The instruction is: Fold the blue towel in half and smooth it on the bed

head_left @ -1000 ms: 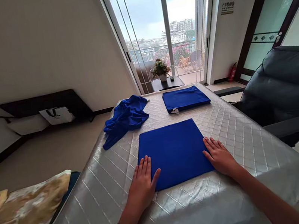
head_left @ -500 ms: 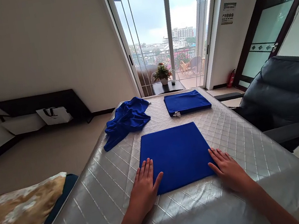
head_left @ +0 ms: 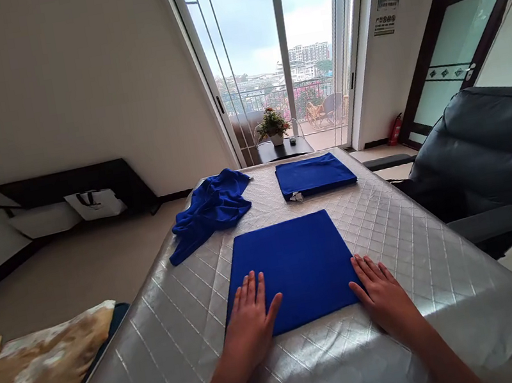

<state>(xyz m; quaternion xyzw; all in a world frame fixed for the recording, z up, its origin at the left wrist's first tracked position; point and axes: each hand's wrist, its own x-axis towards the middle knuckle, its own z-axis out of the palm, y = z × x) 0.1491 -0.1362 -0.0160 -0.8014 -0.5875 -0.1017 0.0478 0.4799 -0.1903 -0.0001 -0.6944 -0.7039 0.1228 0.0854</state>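
A flat blue folded cloth lies on the silver quilted table cover in front of me. My left hand rests flat on its left part, fingers stretched forward and thumb apart. At the cloth's right edge lies my right hand, open, with its fingertips touching the border. Neither hand grips anything. Farther back on the right is a stack of folded blue cloth with a white tag at its near corner. A crumpled blue cloth sits at the back left, away from both hands.
A black leather chair stands close along the right side. Beyond the far table edge is a small dark table with a potted plant. On the lower left lies a brown patterned blanket. A white bag is by the wall.
My left hand lies slightly farther in over the folded cloth than before. My right hand stays at the right edge. The view has shifted a little.
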